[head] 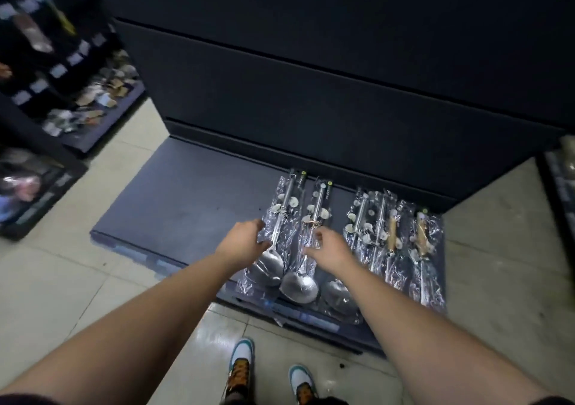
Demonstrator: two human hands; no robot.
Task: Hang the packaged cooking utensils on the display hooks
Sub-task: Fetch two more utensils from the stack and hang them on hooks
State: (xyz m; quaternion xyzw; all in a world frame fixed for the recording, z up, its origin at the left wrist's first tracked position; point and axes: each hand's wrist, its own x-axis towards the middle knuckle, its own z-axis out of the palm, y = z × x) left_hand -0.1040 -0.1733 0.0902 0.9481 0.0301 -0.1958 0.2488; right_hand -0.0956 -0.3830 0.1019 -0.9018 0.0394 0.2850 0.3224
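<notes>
Several packaged utensils in clear plastic lie side by side on a low dark base shelf (174,205). The leftmost packaged ladle (281,214) and a second packaged ladle (314,236) have steel bowls pointing toward me. Further right lie wood-handled utensils (392,233). My left hand (244,239) reaches down to the left edge of the leftmost pack, fingers curled against the plastic. My right hand (329,249) hovers over the second pack with fingers spread. Neither hand visibly grips anything. No display hooks show on the dark panel behind.
A tall dark back panel (311,87) rises behind the shelf. A stocked display (62,71) stands at the left, blurred. Another fixture edge (560,186) is at the right. My shoes (239,364) stand on the tiled floor before the shelf.
</notes>
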